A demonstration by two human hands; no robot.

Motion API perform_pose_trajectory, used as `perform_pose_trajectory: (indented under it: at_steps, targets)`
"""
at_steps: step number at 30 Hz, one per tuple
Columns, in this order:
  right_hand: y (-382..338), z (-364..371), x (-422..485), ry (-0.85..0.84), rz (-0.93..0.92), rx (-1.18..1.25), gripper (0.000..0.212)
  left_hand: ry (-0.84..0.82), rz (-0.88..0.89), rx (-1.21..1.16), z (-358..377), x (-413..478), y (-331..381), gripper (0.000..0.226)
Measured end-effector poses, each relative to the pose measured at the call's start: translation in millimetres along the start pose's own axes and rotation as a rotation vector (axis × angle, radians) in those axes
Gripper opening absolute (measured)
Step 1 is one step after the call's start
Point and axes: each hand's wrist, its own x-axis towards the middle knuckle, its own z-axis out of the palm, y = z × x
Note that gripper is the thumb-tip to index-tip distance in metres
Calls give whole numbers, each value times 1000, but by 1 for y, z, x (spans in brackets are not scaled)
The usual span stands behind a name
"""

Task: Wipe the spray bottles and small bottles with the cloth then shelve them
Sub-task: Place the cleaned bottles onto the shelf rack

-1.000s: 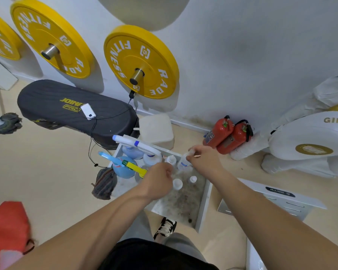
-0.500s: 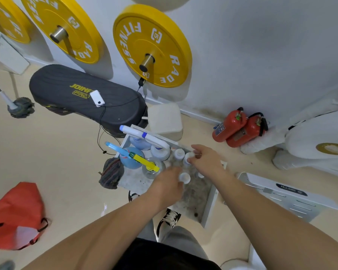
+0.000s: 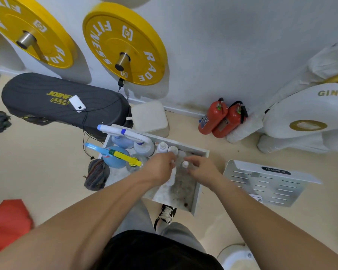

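Both hands have closed in on each other since a second ago: my right hand (image 3: 203, 169) has come off the bottle top it pinched in the back row and dropped to the middle of the tray (image 3: 197, 193), and my left hand (image 3: 160, 168) has slid in towards it.

From the head camera, my left hand is curled round a white thing (image 3: 173, 175) that hangs below its fingers (a small bottle, I think, though it may be a rag; I cannot tell). My right hand is half curled, with its fingertips just beside a capped small bottle (image 3: 185, 164) that stands upright between the two hands. Whether those fingers touch the cap or hold it I cannot tell.

I judge the step to be the wiping of the small bottles, one at a time, with shelving not yet begun. The spray bottles (image 3: 125, 134) stand crowded at the tray's left end, and two more small ones (image 3: 162, 147) stand at the back wall, just beyond my left knuckles. A dark striped cloth (image 3: 97, 174) hangs at the tray's left edge, well apart from both hands.

The next move calls for a sure pinch on the capped bottle, lifting it straight up so it does not knock its neighbours, and bringing it against whatever my left hand holds.
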Motion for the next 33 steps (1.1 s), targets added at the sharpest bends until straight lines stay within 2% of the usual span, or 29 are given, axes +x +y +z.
perform_pose_trajectory:
  at_steps: [3, 6, 10, 18, 22, 29, 33]
  targets:
    - [0, 6, -3, 61, -18, 40, 27, -12, 45, 58, -27, 0, 7, 21]
    - [-2, 10, -4, 108, -72, 91, 6, 6, 3, 10, -49, 1, 4, 20]
    - [-8, 10, -12, 141, -57, 229, 17, -43, -70, -210, -66, -5, -1, 19]
    - [-26, 1, -42, 60, -60, 510, 9, -243, -54, -537, -76, -18, -1, 25]
    - [-34, 3, -52, 55, -60, 556, 9, -235, -42, -619, -72, -18, -1, 22]
    - [-41, -2, -52, 64, -37, 639, 13, -150, -48, -605, -68, -10, 3, 24]
    - [-43, -4, -51, 18, -24, 656, 20, -169, -104, -804, -70, -8, 8, 34]
